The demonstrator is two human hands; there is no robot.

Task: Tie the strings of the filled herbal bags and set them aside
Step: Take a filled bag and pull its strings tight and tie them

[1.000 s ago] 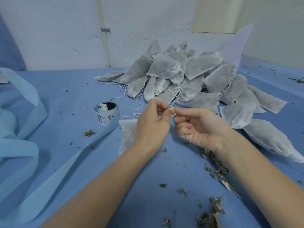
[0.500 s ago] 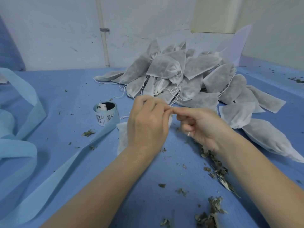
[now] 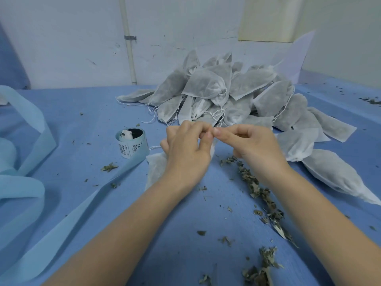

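A white filled herbal bag point(image 3: 155, 170) lies on the blue table cover, mostly hidden under my left hand point(image 3: 186, 153). My right hand point(image 3: 250, 144) meets the left one fingertip to fingertip just above the bag's mouth. Both hands have curled fingers pinching the bag's thin white string, which is almost wholly hidden between the fingertips. A short stretch of string point(image 3: 154, 148) shows to the left of my left hand. A big pile of filled white bags point(image 3: 226, 91) with loose drawstrings lies just beyond the hands.
A roll of barcode labels point(image 3: 132, 144) stands left of my hands, its light blue backing strip point(image 3: 68, 215) trailing toward the near left. More filled bags point(image 3: 329, 172) lie at the right. Dried herb scraps point(image 3: 259, 195) litter the cover near my right forearm.
Both hands have shifted slightly away from me and closed tighter on the string. The right hand's fingers curled further in; the bag under the left hand stayed put.
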